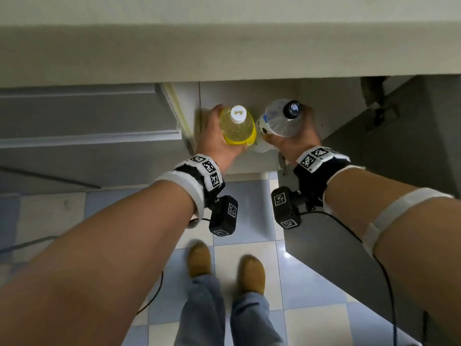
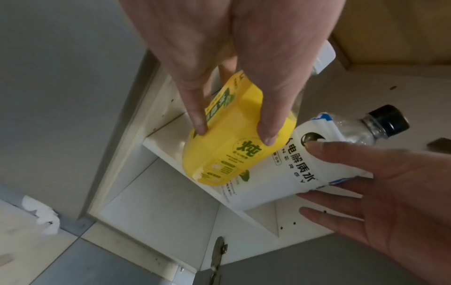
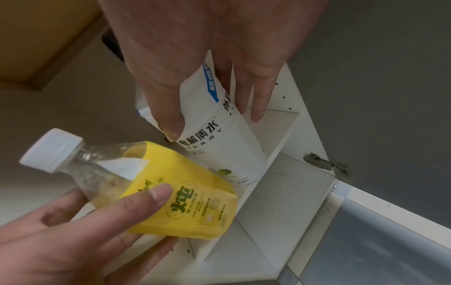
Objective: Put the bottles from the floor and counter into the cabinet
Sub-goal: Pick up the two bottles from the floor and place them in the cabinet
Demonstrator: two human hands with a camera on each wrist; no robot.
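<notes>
My left hand (image 1: 212, 133) grips a yellow-labelled bottle (image 1: 238, 127) with a white cap, full of yellow liquid. Beside it my right hand (image 1: 305, 136) grips a clear bottle (image 1: 280, 121) with a black cap and a white label. Both bottles are held at the opening of the low cabinet (image 1: 249, 96), close together. In the left wrist view my fingers (image 2: 197, 123) wrap the yellow bottle (image 2: 231, 150), which overlaps the white-labelled bottle (image 2: 280, 173) above the white shelf (image 2: 163, 137). The right wrist view has the white-labelled bottle (image 3: 219, 138) tilted bottom-first toward the shelf (image 3: 280, 127), with the yellow bottle (image 3: 185, 194) just left of it.
The countertop edge (image 1: 224, 53) overhangs the cabinet. Grey cabinet doors stand open at left (image 1: 87, 116) and right (image 1: 399, 151), with a metal hinge (image 3: 324, 164) on the right one. My feet (image 1: 249, 273) stand on the checkered tile floor (image 1: 249, 216). Crumpled white paper (image 2: 41, 216) lies by the left door.
</notes>
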